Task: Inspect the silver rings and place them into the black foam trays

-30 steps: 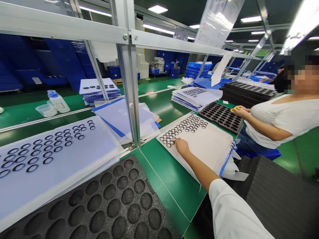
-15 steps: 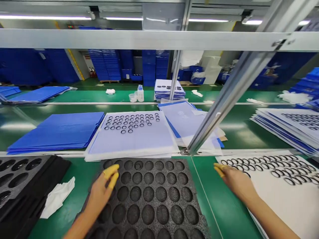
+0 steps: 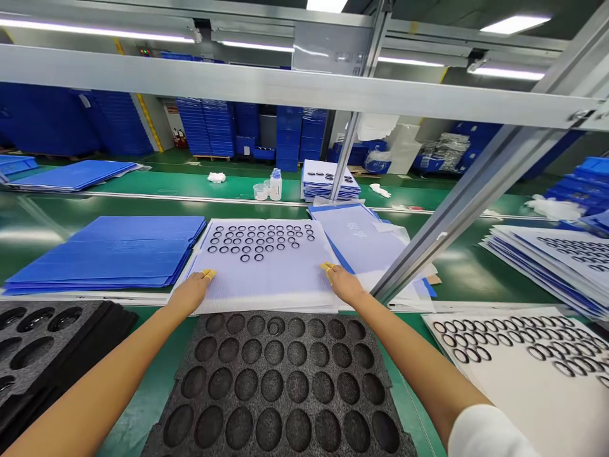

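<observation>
A white sheet [image 3: 276,285] bearing several black rings [image 3: 245,258] lies on top of a stack beyond the foam tray. My left hand [image 3: 193,289], with yellow finger covers, is at the sheet's left edge, its fingers closed there. At the right edge my right hand [image 3: 343,283] also has its covered fingertips pinched together on the sheet. Exactly how many layers the fingers hold is hidden. Between my forearms sits a black foam tray [image 3: 285,346] with round pockets. One back-row pocket contains a dark ring [image 3: 275,327]; most others look bare.
Blue sheets [image 3: 124,247] are stacked at left, above another foam tray [image 3: 47,343] with dark round parts. At right, a white sheet [image 3: 518,406] carries more black rings. A slanted metal post [image 3: 457,197] and a crossbar [image 3: 285,86] stand in front. A bottle [image 3: 276,185] stands behind.
My left hand has moved forward from above the foam tray to the sheet's left edge. My right hand has come left from the right-hand ring sheet to the opposite edge. The view has shifted.
</observation>
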The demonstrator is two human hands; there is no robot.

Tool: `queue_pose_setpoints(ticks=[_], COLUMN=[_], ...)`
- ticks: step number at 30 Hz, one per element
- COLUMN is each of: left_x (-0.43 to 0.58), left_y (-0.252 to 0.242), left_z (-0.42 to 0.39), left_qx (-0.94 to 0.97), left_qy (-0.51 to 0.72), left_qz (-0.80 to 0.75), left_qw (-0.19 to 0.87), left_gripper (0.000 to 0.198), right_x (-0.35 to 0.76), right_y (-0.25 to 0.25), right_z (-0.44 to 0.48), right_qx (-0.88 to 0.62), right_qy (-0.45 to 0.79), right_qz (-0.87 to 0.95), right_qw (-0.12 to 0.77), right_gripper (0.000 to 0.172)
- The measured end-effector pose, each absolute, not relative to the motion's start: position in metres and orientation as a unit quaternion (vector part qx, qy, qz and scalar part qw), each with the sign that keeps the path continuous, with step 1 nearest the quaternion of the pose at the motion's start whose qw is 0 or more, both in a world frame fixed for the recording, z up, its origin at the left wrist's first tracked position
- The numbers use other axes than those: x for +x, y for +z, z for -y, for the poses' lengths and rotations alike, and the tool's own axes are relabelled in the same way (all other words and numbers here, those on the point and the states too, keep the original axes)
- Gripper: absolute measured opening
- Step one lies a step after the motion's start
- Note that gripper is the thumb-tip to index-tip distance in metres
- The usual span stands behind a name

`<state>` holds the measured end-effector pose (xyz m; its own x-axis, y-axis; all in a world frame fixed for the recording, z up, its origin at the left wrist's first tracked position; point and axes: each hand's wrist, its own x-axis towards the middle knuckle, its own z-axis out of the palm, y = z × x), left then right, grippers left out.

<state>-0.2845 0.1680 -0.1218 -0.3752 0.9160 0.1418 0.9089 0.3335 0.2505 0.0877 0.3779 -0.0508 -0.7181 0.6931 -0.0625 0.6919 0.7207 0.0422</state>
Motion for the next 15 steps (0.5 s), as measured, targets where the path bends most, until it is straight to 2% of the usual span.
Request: queue_pose_setpoints(ticks=[8, 15], left_x=[-0.292, -0.293], left_y=[-0.120, -0.130], left_z=[-0.187, -0.195], left_qx=[0.557, 0.458], left_qy=[0.120, 0.228], left_qz=[-0.822, -0.858], left_qw=[-0.006, -0.039], left_gripper=[0.030, 0.034], right_x=[0.063, 0.055], right_y=[-0.046, -0.056], right_z=[-0.398, -0.403], right_qx=[0.440, 0.520], right_qy=[0.010, -0.006], right_qz=[-0.894, -0.854], right_qw=[0.085, -0.016], right_gripper=[0.033, 0.034])
